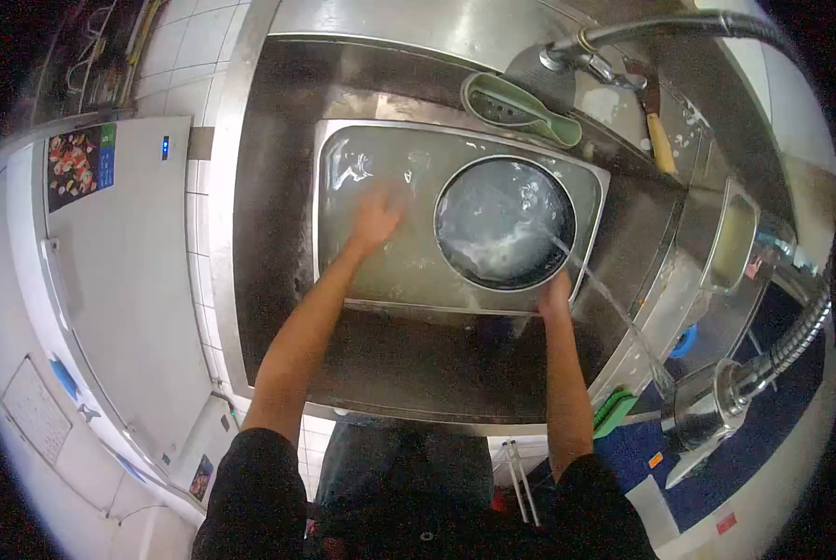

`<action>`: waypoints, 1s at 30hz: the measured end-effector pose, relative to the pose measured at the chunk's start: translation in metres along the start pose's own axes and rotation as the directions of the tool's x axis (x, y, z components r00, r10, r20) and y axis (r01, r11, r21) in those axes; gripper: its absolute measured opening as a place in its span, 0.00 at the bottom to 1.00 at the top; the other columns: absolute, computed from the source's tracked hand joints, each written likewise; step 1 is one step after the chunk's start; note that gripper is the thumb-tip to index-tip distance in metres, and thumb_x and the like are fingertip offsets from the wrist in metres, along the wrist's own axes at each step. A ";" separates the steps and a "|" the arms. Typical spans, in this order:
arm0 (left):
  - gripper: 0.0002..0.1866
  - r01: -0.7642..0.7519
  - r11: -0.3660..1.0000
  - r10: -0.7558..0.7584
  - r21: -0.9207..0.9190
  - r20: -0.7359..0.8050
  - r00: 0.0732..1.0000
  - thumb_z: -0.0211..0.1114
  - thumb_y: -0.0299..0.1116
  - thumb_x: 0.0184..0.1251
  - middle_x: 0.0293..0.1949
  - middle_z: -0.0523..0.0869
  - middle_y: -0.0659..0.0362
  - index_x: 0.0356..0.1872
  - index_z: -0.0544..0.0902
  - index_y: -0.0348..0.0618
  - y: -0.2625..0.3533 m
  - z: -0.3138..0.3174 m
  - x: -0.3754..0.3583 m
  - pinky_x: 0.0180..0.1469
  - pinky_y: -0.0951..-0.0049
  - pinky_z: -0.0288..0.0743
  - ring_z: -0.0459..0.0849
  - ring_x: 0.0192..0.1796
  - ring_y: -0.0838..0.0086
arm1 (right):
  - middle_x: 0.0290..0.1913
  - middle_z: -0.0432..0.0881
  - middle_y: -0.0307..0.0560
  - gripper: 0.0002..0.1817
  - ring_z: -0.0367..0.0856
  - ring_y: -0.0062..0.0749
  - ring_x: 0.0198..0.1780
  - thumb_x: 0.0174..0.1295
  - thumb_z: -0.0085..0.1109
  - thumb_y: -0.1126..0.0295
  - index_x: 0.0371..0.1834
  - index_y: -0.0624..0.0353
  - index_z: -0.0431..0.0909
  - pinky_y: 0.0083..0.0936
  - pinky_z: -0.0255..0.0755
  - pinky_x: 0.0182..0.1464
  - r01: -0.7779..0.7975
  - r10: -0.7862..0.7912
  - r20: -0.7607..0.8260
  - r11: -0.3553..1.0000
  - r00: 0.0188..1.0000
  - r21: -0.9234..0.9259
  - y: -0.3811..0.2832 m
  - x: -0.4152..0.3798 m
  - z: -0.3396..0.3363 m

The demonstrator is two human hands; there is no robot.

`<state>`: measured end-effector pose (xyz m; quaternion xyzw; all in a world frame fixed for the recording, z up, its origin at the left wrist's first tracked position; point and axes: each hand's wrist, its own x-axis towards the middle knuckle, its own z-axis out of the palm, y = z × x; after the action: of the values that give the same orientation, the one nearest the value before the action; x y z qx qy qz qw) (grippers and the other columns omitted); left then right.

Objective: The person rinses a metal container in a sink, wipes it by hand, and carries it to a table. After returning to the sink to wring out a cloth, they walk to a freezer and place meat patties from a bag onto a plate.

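Note:
A rectangular metal tray (pixel 321 201) full of cloudy water lies in the sink. At its right side is a round metal bowl (pixel 506 224) with water in it, and a stream from the spray head (pixel 703 415) runs into it. My right hand (pixel 555 294) is at the bowl's lower right rim, its fingers mostly hidden by the bowl and tray edge. Over the left half of the tray, at the water, my left hand (pixel 379 219) is smeared by motion, so its fingers cannot be made out.
A green oval strainer (pixel 507 107) leans at the sink's back edge, near the faucet base (pixel 553 58). On the right are a wooden-handled brush (pixel 661 140), a small metal pan (pixel 733 238) and a green sponge (pixel 614 411). A flexible hose arches along the right.

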<state>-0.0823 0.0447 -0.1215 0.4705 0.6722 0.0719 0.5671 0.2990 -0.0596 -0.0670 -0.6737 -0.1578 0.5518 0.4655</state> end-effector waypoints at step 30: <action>0.26 -0.256 0.753 0.103 0.606 0.276 0.956 0.54 0.56 0.62 0.51 0.82 0.47 0.47 0.83 0.46 -0.006 0.004 -0.154 0.58 0.48 0.67 0.79 0.54 0.50 | 0.42 0.82 0.44 0.18 0.78 0.28 0.41 0.52 0.51 0.82 0.48 0.67 0.75 0.25 0.70 0.46 0.000 0.002 0.005 0.942 1.000 -0.335 -0.044 -0.055 0.067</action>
<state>-0.0955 -0.0708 -0.0200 0.7019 0.5392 -0.1588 0.4375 0.2337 -0.0464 0.0036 -0.7417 -0.2501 0.5190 0.3434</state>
